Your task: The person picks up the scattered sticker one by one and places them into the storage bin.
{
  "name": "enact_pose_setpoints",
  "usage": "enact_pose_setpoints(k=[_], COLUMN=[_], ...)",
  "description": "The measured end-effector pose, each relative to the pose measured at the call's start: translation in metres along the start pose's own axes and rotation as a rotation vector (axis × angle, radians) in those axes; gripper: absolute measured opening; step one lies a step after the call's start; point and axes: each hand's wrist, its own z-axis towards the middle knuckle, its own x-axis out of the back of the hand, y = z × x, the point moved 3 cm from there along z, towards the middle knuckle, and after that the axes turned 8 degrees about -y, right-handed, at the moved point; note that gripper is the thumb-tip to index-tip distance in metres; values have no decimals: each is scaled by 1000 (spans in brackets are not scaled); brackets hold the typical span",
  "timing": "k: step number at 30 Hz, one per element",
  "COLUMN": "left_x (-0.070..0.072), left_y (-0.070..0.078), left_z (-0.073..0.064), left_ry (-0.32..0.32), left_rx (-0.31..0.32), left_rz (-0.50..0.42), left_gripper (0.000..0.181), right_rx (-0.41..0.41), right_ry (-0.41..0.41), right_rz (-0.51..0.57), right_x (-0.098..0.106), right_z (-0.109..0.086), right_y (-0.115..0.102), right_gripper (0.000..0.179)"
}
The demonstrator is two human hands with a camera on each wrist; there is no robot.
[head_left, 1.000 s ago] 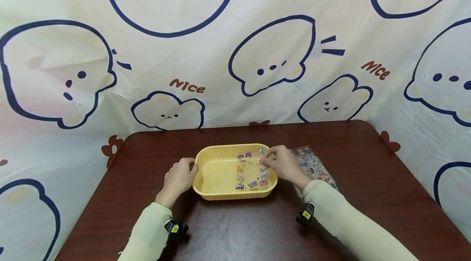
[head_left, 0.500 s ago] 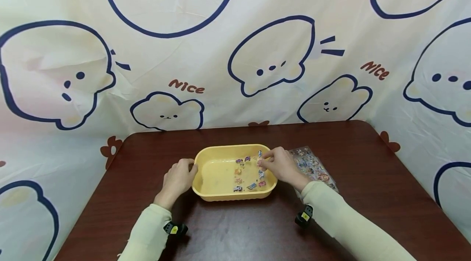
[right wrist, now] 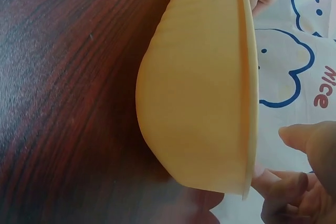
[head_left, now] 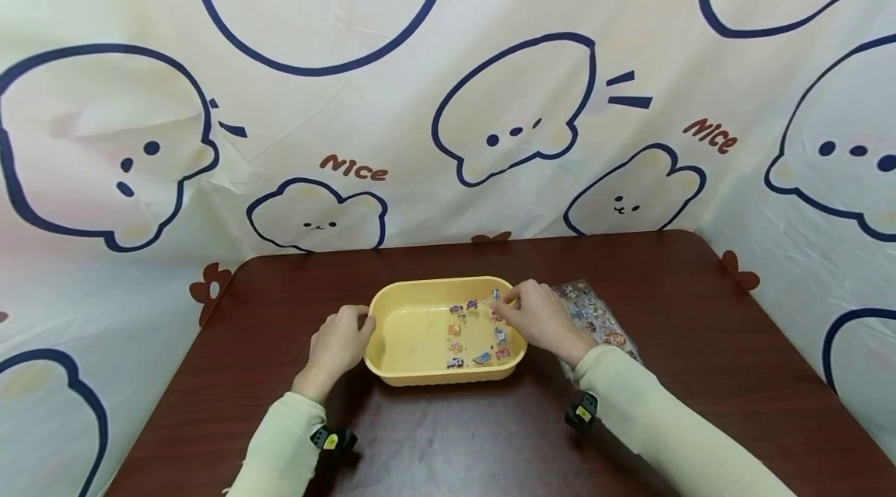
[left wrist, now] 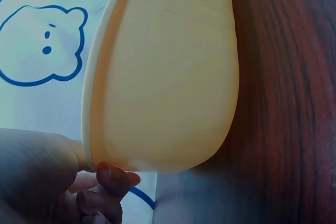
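Note:
A shallow yellow plastic tray [head_left: 413, 326] stands on the table. My left hand [head_left: 339, 345] grips its left end, and the left wrist view shows those fingers [left wrist: 113, 179] curled at the rim. Several small colourful pieces that look like stickers [head_left: 455, 362] lie in a rough ring in the tray's right half. Over the right rim reaches my right hand [head_left: 542, 318], fingertips down among these pieces. In the right wrist view its thumb [right wrist: 296, 136] stands apart from the fingers, whose tips are partly hidden behind the rim. I see nothing held there.
Beside the tray on the right lies a clear, flat pack of printed sticker sheets [head_left: 595, 314], partly under my right forearm. The dark brown wooden table [head_left: 448, 435] ends at a cartoon-printed cloth [head_left: 413, 116] behind and at both sides.
My right hand stays at the tray's right end with only small fingertip shifts; its fingertips now sit slightly farther back. The left hand keeps its grip, and the tray has barely moved.

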Motion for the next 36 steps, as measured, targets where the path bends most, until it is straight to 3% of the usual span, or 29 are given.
enact_pose_setpoints(k=[10, 36], left_x=[0, 0], left_y=[0, -1], left_z=[0, 0], left_ry=[11, 6], left_rx=[-4, -12], left_rz=[2, -5], left_gripper=[38, 38], right_rx=[0, 78], right_ry=[42, 122], right_rz=[-67, -5], right_x=[6, 21], right_z=[2, -11], right_y=[0, 14], right_gripper=[35, 28])
